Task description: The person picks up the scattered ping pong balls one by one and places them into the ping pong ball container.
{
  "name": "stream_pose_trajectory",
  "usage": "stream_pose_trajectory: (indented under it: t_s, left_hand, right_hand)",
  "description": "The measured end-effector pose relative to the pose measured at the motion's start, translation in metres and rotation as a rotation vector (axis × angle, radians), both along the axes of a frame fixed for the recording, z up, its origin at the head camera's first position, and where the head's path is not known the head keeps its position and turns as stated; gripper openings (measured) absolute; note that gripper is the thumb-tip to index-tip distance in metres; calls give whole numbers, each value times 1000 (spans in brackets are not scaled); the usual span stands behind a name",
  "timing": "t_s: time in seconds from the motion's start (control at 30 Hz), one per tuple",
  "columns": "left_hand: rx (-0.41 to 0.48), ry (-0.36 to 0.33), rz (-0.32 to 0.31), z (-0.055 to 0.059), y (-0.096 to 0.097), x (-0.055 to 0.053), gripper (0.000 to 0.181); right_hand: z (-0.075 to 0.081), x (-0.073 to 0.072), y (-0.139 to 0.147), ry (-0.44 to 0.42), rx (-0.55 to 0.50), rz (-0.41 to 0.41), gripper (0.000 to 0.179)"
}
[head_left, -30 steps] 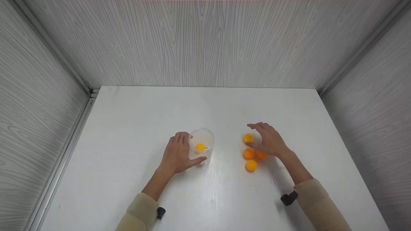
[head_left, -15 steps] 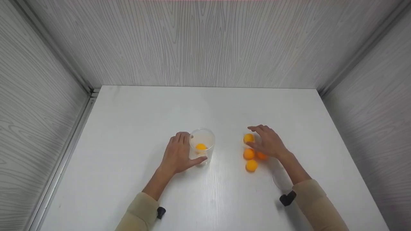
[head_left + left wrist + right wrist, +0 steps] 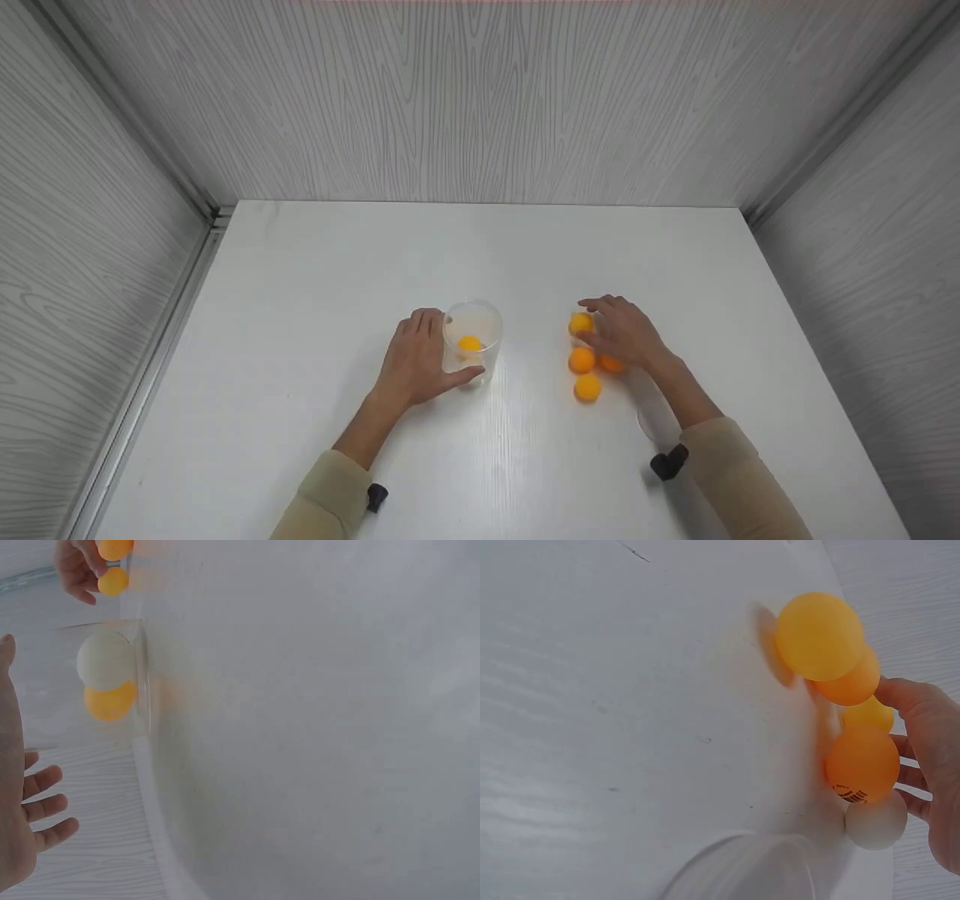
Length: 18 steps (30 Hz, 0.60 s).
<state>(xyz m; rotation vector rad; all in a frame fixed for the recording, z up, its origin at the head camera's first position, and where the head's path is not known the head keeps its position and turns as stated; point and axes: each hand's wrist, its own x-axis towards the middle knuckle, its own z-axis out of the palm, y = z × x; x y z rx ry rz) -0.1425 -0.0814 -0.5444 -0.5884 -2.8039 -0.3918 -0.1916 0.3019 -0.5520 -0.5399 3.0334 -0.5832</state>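
My left hand (image 3: 411,360) holds a clear plastic cup (image 3: 491,330) upright on the table, thumb across the near side and fingers behind. Inside lie an orange-yellow ping-pong ball (image 3: 110,701) and a white ping-pong ball (image 3: 105,660). My right hand (image 3: 626,330) hovers low over loose balls. Its thumb and index finger stand apart on either side of a yellow ping-pong ball (image 3: 580,323), fingertips right at it. Closer to me are an orange ball (image 3: 581,360) and a yellow ball (image 3: 587,388). Another orange ball (image 3: 862,765) and a white ball (image 3: 876,821) sit under the hand.
A second clear plastic container (image 3: 742,866) stands near my right forearm, partly covered by it in the head view. The white table (image 3: 337,255) has grey wood-grain panels (image 3: 480,97) at its back and both sides.
My right hand has come down slightly toward me, and its index finger has closed in on the yellow ball. The left hand and the cup have stayed in place.
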Motion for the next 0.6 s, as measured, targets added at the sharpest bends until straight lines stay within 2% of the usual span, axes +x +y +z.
stream_pose_trajectory:
  t_s: [0.33, 0.6]
  left_hand:
    - [10, -21, 2, -1, 1, 1, 96]
    - [13, 0, -1, -3, 1, 0, 95]
  right_hand:
    - [-1, -2, -2, -22, 41, -3, 50]
    - [-3, -4, -1, -20, 56, 5, 49]
